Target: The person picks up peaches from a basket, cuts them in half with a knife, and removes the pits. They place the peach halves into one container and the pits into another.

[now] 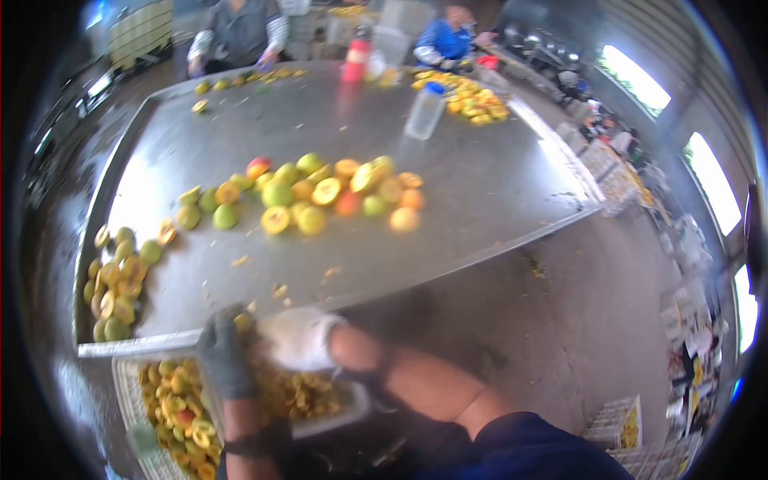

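1. Partly blurred, the white-gloved right hand (300,338) sits at the near edge of the table (480,192); its grip cannot be told.
2. Dark-gloved left hand (224,358), clenched about a yellow fruit piece (242,322), which peeks out between both hands.
3. Crate (126,394) of cut fruit, directly beneath the hands, cut off below.

yellow piece (242,322), perhaps fruit: mostly hidden | crate (125,382): cut off below
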Motion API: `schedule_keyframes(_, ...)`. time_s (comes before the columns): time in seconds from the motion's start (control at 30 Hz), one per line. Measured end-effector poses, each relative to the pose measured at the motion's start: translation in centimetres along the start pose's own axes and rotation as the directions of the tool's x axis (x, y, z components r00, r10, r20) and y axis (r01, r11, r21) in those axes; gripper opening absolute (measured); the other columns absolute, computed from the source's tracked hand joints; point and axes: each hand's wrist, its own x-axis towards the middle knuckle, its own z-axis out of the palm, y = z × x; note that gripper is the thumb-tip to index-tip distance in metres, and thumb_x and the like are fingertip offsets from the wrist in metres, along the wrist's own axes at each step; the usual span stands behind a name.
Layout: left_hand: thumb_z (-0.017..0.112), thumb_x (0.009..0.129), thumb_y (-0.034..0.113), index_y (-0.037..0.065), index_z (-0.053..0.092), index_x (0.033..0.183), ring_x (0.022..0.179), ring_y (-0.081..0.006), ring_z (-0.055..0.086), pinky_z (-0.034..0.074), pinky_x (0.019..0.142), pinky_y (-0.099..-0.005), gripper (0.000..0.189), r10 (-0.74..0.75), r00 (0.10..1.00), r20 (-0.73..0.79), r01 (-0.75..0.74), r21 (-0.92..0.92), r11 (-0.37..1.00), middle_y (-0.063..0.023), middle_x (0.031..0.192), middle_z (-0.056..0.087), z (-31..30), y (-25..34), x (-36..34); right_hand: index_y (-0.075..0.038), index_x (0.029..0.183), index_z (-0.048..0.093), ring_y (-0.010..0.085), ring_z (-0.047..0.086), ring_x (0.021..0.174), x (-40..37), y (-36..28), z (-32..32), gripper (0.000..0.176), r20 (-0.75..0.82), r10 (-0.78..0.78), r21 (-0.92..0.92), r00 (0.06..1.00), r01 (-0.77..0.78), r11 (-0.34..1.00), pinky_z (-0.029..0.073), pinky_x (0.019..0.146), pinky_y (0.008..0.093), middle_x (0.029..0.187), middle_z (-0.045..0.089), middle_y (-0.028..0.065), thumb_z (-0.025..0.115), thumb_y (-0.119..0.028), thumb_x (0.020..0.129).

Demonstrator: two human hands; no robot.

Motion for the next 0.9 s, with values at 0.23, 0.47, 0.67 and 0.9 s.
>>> schedule_keyframes(0.23,0.055,0.102,0.018,0.002,0.068,0.091,0.073,-0.0234,0.067,0.054,0.067,-0.0368,0.023,0.481,0.840,0.251,-0.543,0.407,0.735,-0.0100,0.086,0.069,-1.9,0.3,0.8,-0.001,0.095,0.070,0.0430,0.070,0.088,-1.3,-1.3,1.6,0.030,-0.231,-0.273,-0.146,0.934,0.244,0.959,0.055,0.078,0.0518,0.089,0.072,0.0228,0.060,-0.030,0.096)
schedule_keyframes(0.47,0.056,0.099,0.010,0.001,0.068,0.088,0.070,-0.0200,0.067,0.055,0.062,-0.0361,0.019,0.684,0.645,0.340,-0.751,0.448,0.485,-0.0074,0.078,0.067,-1.8,1.7,1.6,-0.004,0.094,0.069,0.0435,0.070,0.086,-1.0,0.1,3.1,0.030,-0.431,-0.260,-0.036,0.864,0.272,0.962,0.054,0.077,0.0527,0.087,0.071,0.0226,0.060,-0.032,0.096)
schedule_keyframes(0.67,0.042,0.109,0.053,0.003,0.065,0.120,0.093,-0.0220,0.066,0.054,0.085,-0.0353,0.056,-0.204,0.974,0.104,0.228,-0.448,0.865,-0.0085,0.100,0.069,-2.2,0.7,0.0,-0.009,0.113,0.070,0.0434,0.068,0.098,-0.8,0.1,2.9,0.030,-0.334,-0.259,0.311,0.906,0.365,0.878,0.054,0.083,0.0502,0.102,0.071,0.0206,0.061,-0.034,0.100)
schedule_keyframes(0.9,0.045,0.105,0.060,-0.001,0.061,0.125,0.099,-0.0312,0.066,0.055,0.091,-0.0426,0.066,-0.290,0.934,0.207,0.338,-0.775,0.534,-0.0151,0.104,0.068,-3.6,2.1,1.1,-0.008,0.146,0.052,0.0447,0.070,0.099,-1.3,1.2,3.4,0.058,-0.090,-0.212,0.323,0.973,0.230,0.918,0.054,0.087,0.0494,0.110,0.071,0.0257,0.060,-0.045,0.102)
